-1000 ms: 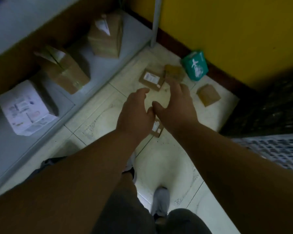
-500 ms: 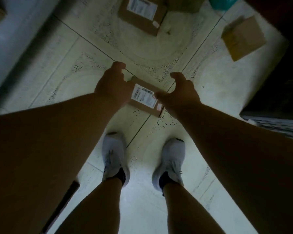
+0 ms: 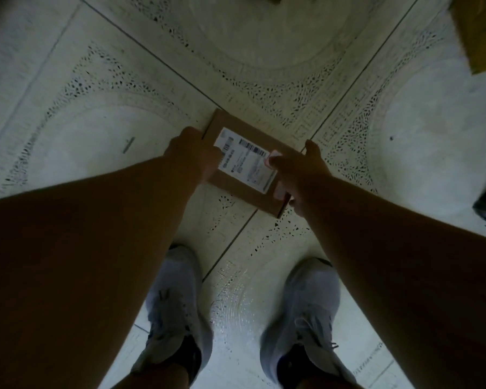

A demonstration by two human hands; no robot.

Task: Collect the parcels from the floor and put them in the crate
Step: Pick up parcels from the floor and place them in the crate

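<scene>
Head view: a flat brown parcel (image 3: 244, 167) with a white shipping label lies on the patterned floor (image 3: 264, 51), over the crossing of the tile joints, just ahead of two grey shoes (image 3: 177, 318). The left hand (image 3: 192, 154) grips its left edge and the right hand (image 3: 300, 169) its right edge, fingers (image 3: 312, 148) curled around the sides. Another brown parcel (image 3: 480, 32) lies at the upper right.

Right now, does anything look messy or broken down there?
Nothing looks broken. The flat brown parcel lies on the floor, askew across where the tile lines cross, with the left hand and right hand on its sides. Another box lies further off.
</scene>
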